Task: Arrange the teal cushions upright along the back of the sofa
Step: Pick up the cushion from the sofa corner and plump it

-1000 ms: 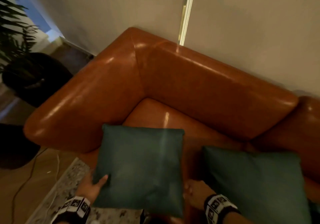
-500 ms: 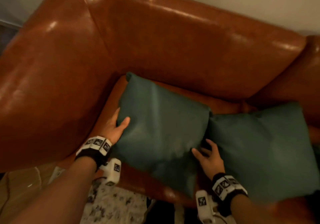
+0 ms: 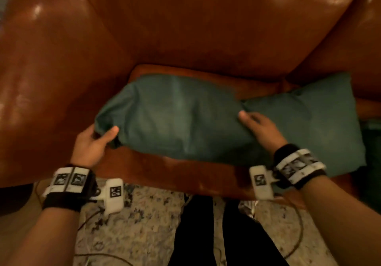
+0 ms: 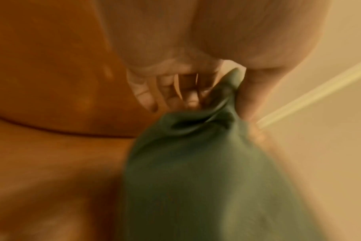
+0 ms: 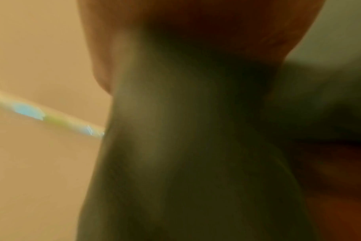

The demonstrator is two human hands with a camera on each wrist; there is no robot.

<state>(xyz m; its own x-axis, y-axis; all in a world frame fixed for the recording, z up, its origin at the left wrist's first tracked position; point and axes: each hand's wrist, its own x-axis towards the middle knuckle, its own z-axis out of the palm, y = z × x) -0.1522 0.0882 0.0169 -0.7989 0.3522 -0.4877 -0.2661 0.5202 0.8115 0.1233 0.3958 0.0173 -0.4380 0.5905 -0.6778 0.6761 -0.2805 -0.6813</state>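
Observation:
A teal cushion [image 3: 181, 117] lies tilted across the orange leather sofa seat [image 3: 175, 171], in front of the sofa back [image 3: 206, 29]. My left hand [image 3: 101, 136] grips its left corner, thumb on top and fingers underneath. The left wrist view shows that bunched corner [image 4: 206, 163] pinched between my thumb and fingers [image 4: 175, 91]. My right hand [image 3: 257, 125] holds the cushion's right edge, with the thumb on top and the fingers hidden between the two cushions. The cushion [image 5: 185, 146] fills the blurred right wrist view. A second teal cushion [image 3: 321, 121] lies on the seat to the right, touching the first.
The sofa's left armrest [image 3: 51, 70] rises close beside the held cushion. A patterned rug [image 3: 134, 234] with loose cables [image 3: 296, 234] lies in front of the sofa. My dark-clad legs [image 3: 206, 234] stand against the seat's front edge.
Both hands carried the cushion from in front of the sofa onto the seat near the corner. My left thumb has come over its corner, and my right hand has slid up its right edge.

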